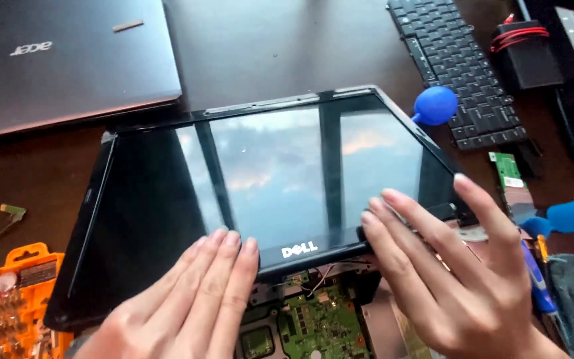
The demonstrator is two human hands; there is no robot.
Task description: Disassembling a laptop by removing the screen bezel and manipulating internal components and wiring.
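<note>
An electronics repair bench: dark brown wooden tabletop [260,46], orange plastic screwdriver-bit case [14,299] at lower left, detached black laptop keyboard [460,73] at upper right, exposed green circuit board [320,322] at bottom centre.

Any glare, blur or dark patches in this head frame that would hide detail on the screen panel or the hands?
Head view: the screen panel mirrors a bright window with sky and dark bars, washing out its glass; its left part is dark. Left hand and right hand are evenly lit and slightly soft at the fingertips. The dark table loses detail, but the circuit board is readable.
</note>
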